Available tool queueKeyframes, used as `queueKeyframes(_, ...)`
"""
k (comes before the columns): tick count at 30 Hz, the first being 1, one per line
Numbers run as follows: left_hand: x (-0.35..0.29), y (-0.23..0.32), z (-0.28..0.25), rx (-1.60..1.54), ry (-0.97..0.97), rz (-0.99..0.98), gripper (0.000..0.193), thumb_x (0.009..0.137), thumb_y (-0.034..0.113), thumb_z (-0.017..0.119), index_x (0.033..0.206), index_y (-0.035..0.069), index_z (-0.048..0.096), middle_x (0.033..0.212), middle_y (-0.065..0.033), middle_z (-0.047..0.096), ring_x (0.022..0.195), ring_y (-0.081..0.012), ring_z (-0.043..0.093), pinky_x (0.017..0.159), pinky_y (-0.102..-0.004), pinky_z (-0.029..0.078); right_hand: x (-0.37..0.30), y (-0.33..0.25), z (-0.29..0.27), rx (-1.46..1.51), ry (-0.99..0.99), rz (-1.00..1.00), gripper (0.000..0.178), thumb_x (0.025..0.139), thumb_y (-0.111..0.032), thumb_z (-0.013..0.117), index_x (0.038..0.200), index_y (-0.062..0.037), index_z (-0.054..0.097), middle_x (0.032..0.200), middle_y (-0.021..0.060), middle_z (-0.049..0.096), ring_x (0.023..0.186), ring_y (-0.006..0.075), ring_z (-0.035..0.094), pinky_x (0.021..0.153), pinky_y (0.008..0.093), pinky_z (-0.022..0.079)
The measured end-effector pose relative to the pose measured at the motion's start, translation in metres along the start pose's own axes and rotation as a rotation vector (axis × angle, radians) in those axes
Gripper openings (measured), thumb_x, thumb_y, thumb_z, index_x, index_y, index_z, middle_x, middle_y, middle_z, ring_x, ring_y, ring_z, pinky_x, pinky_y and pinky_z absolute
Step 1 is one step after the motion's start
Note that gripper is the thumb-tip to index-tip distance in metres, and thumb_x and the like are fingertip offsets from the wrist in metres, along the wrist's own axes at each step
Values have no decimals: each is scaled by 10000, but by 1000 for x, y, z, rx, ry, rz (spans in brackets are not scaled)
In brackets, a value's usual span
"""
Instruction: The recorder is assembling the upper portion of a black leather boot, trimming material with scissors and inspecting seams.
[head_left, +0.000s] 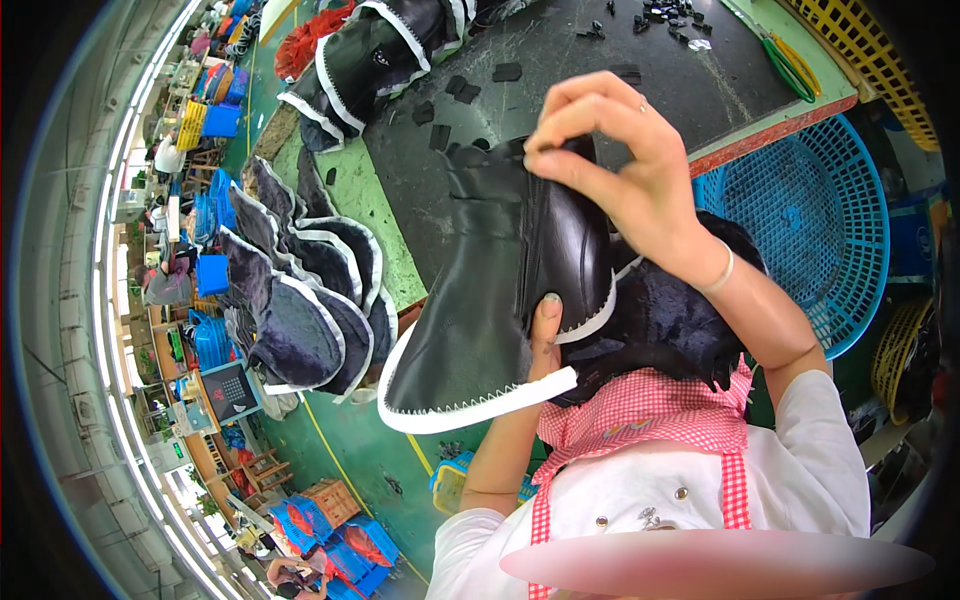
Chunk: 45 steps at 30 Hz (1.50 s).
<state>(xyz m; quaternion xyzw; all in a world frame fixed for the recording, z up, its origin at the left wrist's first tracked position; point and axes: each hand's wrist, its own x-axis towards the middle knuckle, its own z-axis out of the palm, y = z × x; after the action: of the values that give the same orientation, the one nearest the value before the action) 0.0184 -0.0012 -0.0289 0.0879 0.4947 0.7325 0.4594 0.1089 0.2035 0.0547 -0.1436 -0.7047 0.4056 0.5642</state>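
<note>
A black leather boot upper (455, 330) with a white, zigzag-stitched band along its lower edge is held up in front of me. My left hand (545, 335) grips it low down, thumb on the near face and the other fingers hidden behind. A zipper line (524, 250) runs up the middle of the upper. At the top end of that line, my right hand (620, 150) pinches thumb and forefinger together at the edge; whether a small zipper pull is between them is hidden. Dark fur-lined pieces (650, 320) lie on my lap beneath the upper.
A dark-topped table (400, 190) ahead carries black scraps (462, 90), small black parts (670, 15) and green-handled scissors (790, 70). More uppers (370, 70) lie at its far left. Fur-lined pieces with white edging (300, 320) hang at left. A blue basket (850, 200) stands at right.
</note>
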Motion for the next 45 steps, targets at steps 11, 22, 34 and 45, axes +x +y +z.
queueKeyframes(11, -8, 22, 32, -20, 92, 8, 761, 744, 197, 710, 1398, -2, 376, 1408, -140, 438, 1297, -309, 430, 1102, -456, 341, -5, -14, 1, 55, -218, -37, 761, 652, -136, 856, 1297, -27, 468, 1037, 85, 594, 886, 168, 590, 840, 302, 470)
queueKeyframes(22, 11, 27, 18, 141, -13, 203, 797, 706, 182, 725, 1397, -4, 373, 1401, -140, 443, 1289, -313, 438, 1095, -464, 351, -6, -4, 0, 59, -247, -24, 374, 682, -59, 799, 1038, -83, 685, 1053, 88, 611, 856, 183, 594, 802, 297, 479)
queueKeyframes(34, 34, 33, 8, 324, -152, 439, 838, 665, 165, 742, 1396, -6, 370, 1394, -140, 449, 1281, -317, 446, 1088, -473, 361, -3, 1, -10, -91, -164, -143, 403, 643, -121, 833, 987, -66, 632, 901, 8, 639, 883, 165, 597, 861, 311, 421)
queueKeyframes(45, 116, 160, 48, 901, -319, 480, 584, 851, -32, 624, 1383, -26, 384, 1230, -132, 590, 1090, -182, 585, 963, -293, 439, -37, 20, -36, -86, -409, 107, 158, 779, -78, 737, 882, -49, 620, 866, 66, 637, 736, 170, 649, 688, 290, 517)
